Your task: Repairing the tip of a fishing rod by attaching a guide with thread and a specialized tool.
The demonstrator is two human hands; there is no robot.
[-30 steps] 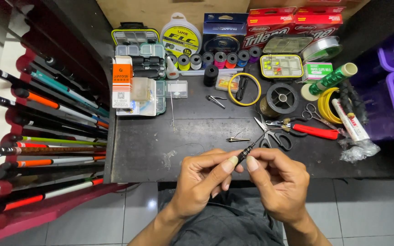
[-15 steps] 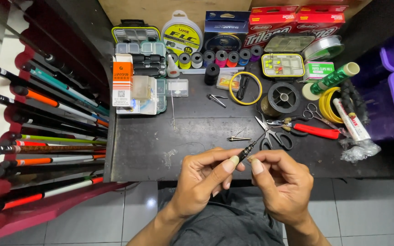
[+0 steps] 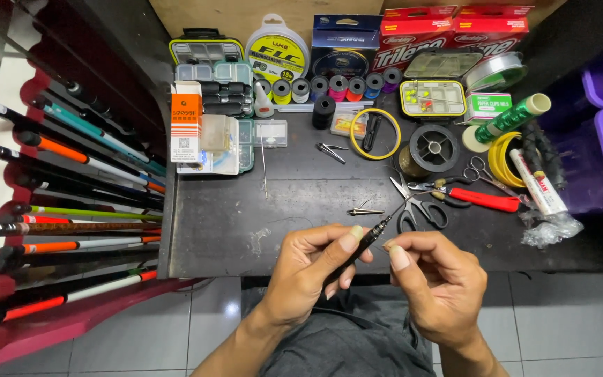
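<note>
Head view: left hand (image 3: 312, 276) grips a slim black tool (image 3: 364, 244) between thumb and fingers (image 3: 349, 239), its tip pointing up over the table (image 3: 246, 230) edge. Right hand (image 3: 441, 283) has thumb and forefinger pinched near the tool's tip, possibly on a fine line, too thin to confirm. Scissors (image 3: 417, 206) and a small metal clip (image 3: 364, 209) lie just beyond on the table.

Hands w/ thin tool (image 3: 364, 244) at 6 o'clock by table (image 3: 211, 244) edge, scissors (image 3: 417, 206) just past at 1, pliers (image 3: 476, 200) at 2, rod rack (image 3: 64, 209) at 9, spools (image 3: 336, 87) & tackle boxes (image 3: 218, 112) at 12
</note>
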